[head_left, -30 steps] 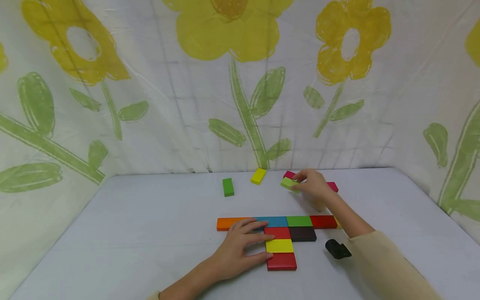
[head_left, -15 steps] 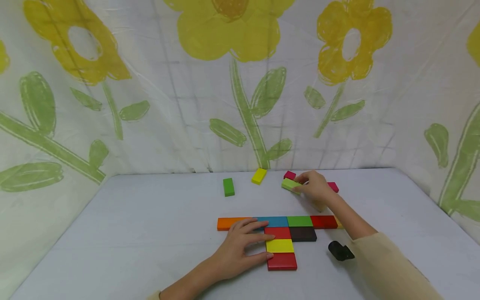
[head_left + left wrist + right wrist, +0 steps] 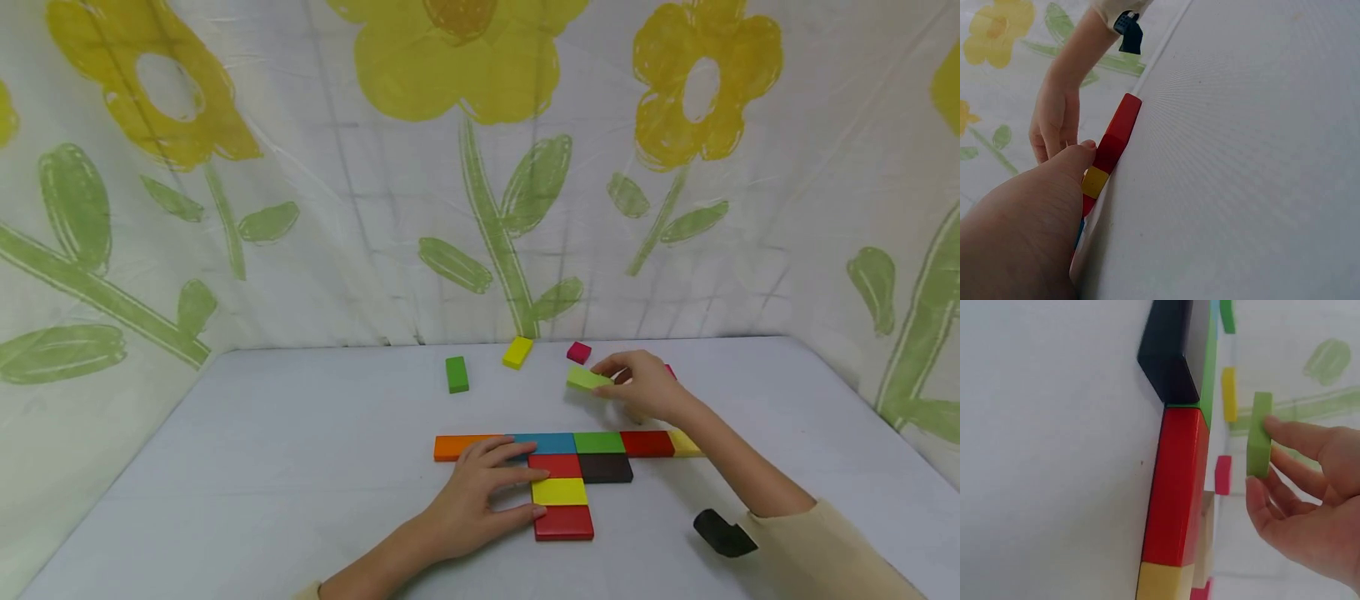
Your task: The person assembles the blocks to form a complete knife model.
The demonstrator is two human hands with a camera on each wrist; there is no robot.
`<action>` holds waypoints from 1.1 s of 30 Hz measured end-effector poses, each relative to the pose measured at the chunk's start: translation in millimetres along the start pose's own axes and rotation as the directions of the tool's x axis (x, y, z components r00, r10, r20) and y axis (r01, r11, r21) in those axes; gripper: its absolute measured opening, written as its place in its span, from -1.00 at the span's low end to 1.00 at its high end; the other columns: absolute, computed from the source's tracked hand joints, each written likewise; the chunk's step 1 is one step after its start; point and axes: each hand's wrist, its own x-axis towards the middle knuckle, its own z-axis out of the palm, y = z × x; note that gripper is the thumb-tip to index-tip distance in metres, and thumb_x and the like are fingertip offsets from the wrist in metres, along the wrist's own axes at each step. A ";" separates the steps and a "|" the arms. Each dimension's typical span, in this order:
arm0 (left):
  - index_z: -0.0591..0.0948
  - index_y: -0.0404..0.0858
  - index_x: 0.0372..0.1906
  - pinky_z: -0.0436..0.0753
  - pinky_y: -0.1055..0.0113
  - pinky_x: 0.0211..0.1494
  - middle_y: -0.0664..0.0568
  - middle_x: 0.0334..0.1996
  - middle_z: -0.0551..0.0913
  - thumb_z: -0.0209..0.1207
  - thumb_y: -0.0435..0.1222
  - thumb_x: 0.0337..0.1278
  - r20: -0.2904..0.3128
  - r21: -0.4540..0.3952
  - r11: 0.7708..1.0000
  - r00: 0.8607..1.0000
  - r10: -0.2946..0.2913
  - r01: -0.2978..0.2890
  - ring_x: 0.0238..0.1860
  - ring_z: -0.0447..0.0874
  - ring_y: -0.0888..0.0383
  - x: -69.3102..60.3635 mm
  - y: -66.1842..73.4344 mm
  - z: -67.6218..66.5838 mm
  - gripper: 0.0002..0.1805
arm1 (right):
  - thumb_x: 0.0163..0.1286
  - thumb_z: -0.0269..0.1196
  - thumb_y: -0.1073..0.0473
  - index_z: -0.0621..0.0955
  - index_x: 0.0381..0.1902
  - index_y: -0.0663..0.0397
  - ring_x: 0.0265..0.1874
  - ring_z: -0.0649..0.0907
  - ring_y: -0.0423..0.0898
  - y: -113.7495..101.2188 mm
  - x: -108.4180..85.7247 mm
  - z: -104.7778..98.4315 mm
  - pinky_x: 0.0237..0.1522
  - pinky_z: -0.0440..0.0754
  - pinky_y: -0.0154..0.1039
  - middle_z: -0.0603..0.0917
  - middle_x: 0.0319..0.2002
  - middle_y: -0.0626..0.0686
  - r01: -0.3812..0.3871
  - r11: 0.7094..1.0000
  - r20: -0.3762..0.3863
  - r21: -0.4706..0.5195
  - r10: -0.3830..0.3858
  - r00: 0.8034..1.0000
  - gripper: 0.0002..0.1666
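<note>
My right hand pinches a light green block between thumb and fingers. In the right wrist view that block is held off the table. On the near side, my left hand lies with fingers spread; its fingertips touch the laid-out blocks. Those form a row of orange, blue, green, dark red and pale yellow. Under the row sit a red block, a black one, a yellow one and another red one.
Loose blocks lie farther back: green, yellow and pink. A second pink block and a wooden-coloured one are partly hidden behind my right hand. A dark device sits at the right sleeve.
My right hand has moved slightly right and nearer, carrying the light green block away from the pink one. More of the pale yellow block shows. The left hand stays put.
</note>
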 end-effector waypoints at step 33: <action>0.70 0.17 0.31 0.25 -0.35 0.51 0.21 0.49 0.48 0.35 0.04 0.36 -0.005 0.007 1.000 1.000 0.008 -0.008 0.55 0.24 0.04 -0.3 0.3 0.4 -0.55 | 0.28 0.54 0.19 0.73 0.09 0.19 -0.13 0.62 -0.12 6.8 -91.5 6.1 -0.17 0.70 -0.39 0.74 -0.03 0.01 0.194 0.979 0.102 0.058 -0.199 0.975 -0.56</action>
